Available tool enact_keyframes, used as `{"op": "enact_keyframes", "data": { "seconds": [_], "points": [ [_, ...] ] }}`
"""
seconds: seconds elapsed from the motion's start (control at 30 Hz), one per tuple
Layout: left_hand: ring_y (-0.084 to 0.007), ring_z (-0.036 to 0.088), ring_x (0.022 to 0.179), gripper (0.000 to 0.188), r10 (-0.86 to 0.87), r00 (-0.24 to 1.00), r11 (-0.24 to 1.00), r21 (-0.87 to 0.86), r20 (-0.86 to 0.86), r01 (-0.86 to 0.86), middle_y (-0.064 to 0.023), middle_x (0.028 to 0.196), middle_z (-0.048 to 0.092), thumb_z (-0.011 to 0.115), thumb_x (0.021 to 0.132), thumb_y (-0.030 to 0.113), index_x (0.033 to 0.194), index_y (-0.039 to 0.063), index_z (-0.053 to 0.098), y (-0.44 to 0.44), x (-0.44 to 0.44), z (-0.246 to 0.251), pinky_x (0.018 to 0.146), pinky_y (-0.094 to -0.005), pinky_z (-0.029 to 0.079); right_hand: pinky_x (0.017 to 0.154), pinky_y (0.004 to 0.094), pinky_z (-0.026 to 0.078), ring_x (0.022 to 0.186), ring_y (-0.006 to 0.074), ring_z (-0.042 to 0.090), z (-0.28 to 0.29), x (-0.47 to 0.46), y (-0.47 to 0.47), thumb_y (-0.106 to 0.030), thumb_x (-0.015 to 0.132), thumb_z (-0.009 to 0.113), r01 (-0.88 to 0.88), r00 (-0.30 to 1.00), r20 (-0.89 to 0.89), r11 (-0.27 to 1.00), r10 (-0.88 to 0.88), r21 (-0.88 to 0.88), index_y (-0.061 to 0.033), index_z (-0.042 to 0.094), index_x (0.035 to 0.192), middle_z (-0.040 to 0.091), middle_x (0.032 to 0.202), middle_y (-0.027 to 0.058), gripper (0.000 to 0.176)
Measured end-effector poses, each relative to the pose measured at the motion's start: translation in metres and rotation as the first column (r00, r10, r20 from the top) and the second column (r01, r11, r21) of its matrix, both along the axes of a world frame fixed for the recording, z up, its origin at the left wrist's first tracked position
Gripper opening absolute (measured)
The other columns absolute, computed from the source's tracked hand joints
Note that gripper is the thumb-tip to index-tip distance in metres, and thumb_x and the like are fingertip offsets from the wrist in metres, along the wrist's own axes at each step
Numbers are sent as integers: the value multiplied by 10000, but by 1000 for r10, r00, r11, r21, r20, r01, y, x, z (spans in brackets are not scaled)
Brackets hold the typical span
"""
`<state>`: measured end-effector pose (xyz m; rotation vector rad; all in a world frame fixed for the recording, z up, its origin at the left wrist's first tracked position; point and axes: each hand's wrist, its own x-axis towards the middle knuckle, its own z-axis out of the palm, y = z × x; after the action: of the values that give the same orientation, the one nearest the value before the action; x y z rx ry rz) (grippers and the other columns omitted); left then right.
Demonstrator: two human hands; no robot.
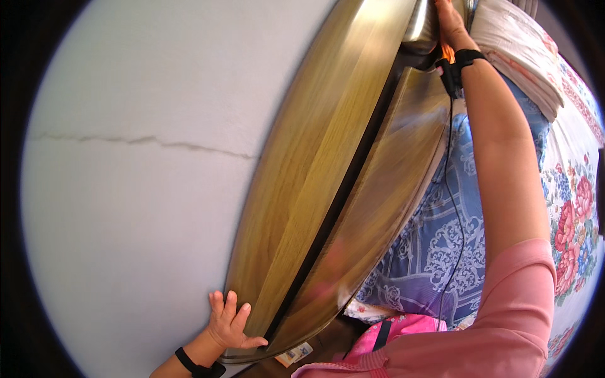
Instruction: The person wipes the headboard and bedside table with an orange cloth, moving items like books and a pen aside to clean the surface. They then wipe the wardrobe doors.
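My left hand (pixel 231 323) lies at the near end of a long wood-grain headboard (pixel 302 184), fingers spread, with its thumb reaching over the dark groove (pixel 331 227). It holds nothing. My right hand (pixel 451 23) is stretched to the far end, beside a glossy metallic-looking end piece (pixel 421 28). The top edge of the view cuts off its fingers, so its grip is hidden. Something orange (pixel 447 53), perhaps a cloth, shows under that hand. A glossy brown panel (pixel 359 227) slopes down from the groove on the bed side and looks blurred.
A pale wall (pixel 142 227) with a crack (pixel 151 140) runs along the left. Blue patterned bedding (pixel 439 255), a folded pale quilt (pixel 515 52) and a floral sheet (pixel 572 208) lie to the right. A thin black cable (pixel 457 212) hangs from the right wrist device (pixel 451 78).
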<state>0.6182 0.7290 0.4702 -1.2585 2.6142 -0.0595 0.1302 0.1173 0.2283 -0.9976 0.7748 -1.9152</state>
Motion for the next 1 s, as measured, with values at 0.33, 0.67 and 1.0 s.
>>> {"op": "enact_keyframes", "data": {
  "seconds": [0.33,0.67,1.0],
  "points": [
    [-460,32,1422,912,47,998,999,-24,-38,-48,-292,1499,206,445,848,693,1432,9,298,0,-4,-2,1127,-568,-10,1052,397,336,1259,380,387,-19,-4,17,-139,944,455,271,735,-660,959,-156,76,-3,445,1298,432,1316,270,380],
    [-488,61,1409,950,-8,1000,998,-63,-28,6,-318,1493,193,496,822,685,1442,-1,276,-5,-6,-3,1124,-572,22,1019,516,312,1184,416,509,-14,62,145,-595,940,302,450,739,-673,729,20,516,-110,412,1340,574,1223,250,638],
    [-429,118,1423,890,-7,993,999,-41,-118,2,-254,1495,258,504,826,665,1419,21,345,-9,-9,-2,1141,-523,20,804,462,450,914,404,587,52,123,232,-336,915,549,469,650,-695,882,-307,49,-21,580,1034,634,959,230,338]
  ]
}}
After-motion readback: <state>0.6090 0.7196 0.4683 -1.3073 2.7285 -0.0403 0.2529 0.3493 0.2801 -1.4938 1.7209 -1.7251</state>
